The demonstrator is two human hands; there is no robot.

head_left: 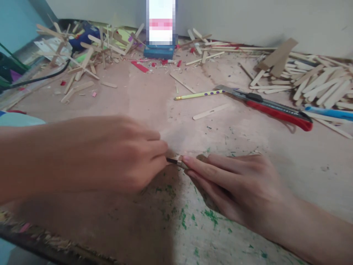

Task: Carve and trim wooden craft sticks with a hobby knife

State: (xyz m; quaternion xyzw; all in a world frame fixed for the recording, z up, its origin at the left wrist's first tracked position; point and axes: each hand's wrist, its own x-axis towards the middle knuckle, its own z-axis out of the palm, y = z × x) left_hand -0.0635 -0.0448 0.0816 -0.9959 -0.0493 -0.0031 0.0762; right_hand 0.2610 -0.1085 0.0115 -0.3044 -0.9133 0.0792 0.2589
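Note:
In the head view, my right hand (234,184) pinches a slim tool (179,162) with a silvery collar and a narrow dark end; its exact kind is hard to make out. That dark end points left and meets the fingers of my left hand (129,154), which is closed, slightly blurred, and hides whatever lies inside it. Both hands rest low over the worn tabletop (209,243). Just beyond them lies a loose craft stick (211,111). A red and grey utility knife (267,106) lies farther right, its blade end beside a yellow pencil (198,95) with purple dots.
A large heap of craft sticks (325,81) fills the back right, near a blue pen (331,112). Glued stick pieces (82,66) and a black cable (41,78) lie at back left. A blurred-out screen on a blue stand (158,52) stands against the wall.

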